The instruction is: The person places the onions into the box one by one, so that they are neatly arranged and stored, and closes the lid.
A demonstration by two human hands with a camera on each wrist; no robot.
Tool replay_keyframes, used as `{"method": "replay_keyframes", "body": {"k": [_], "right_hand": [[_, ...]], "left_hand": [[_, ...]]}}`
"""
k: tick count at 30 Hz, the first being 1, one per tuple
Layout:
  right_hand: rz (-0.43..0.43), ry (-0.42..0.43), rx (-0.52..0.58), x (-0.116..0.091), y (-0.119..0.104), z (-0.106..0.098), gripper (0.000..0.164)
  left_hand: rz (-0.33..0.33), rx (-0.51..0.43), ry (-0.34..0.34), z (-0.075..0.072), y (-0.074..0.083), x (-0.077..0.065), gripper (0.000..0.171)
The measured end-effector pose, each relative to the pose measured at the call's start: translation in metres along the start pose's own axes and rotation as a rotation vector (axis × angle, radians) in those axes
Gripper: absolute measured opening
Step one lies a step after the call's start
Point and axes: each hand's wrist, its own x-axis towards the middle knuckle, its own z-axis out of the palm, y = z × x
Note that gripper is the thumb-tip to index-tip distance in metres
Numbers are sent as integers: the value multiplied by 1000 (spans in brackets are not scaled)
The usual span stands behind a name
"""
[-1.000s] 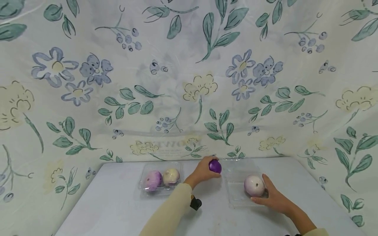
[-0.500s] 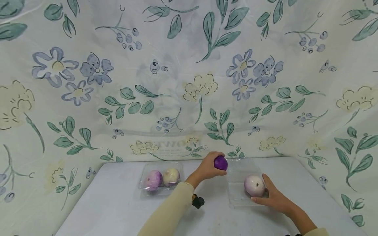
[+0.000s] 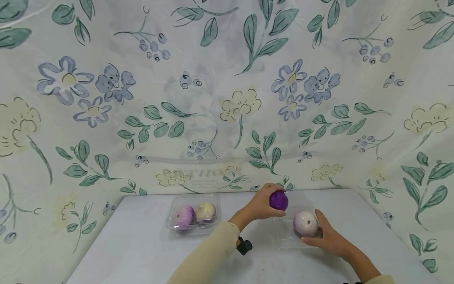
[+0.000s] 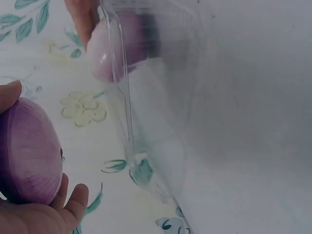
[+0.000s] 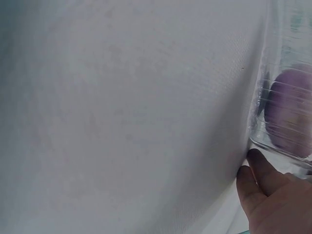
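A purple onion (image 3: 278, 201) is gripped in my left hand (image 3: 264, 203), held over the left part of an open clear plastic container (image 3: 283, 241). In the left wrist view this purple onion (image 4: 34, 151) sits between thumb and fingers. A paler onion (image 3: 305, 223) lies in the container's right part. My right hand (image 3: 330, 236) rests at the container's right side, thumb and fingers spread around its front right corner beside the pale onion. Extended fingers (image 5: 261, 173) touch the container's outer edge in the right wrist view; the right thumb is hidden there.
On the left of the white table (image 3: 142, 244) stands a closed clear container (image 3: 170, 221) with a purple onion (image 3: 184, 217) and a yellowish onion (image 3: 205, 213) inside. A flowered curtain (image 3: 227, 118) hangs behind the table's back edge.
My left hand has carried the purple onion to the right, from beside the open container to above its left part. The right hand and the pale onion have stayed in place.
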Motion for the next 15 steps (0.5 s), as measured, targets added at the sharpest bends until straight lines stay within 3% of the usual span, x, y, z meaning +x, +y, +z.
{"method": "replay_keyframes", "body": {"k": [6, 15], "right_hand": [[-20, 5, 1, 0, 2, 0, 120], [-20, 5, 6, 0, 1, 1, 120]], "left_hand": [[66, 80, -68, 6, 2, 0, 65], [55, 95, -115, 18, 1, -2, 63]]}}
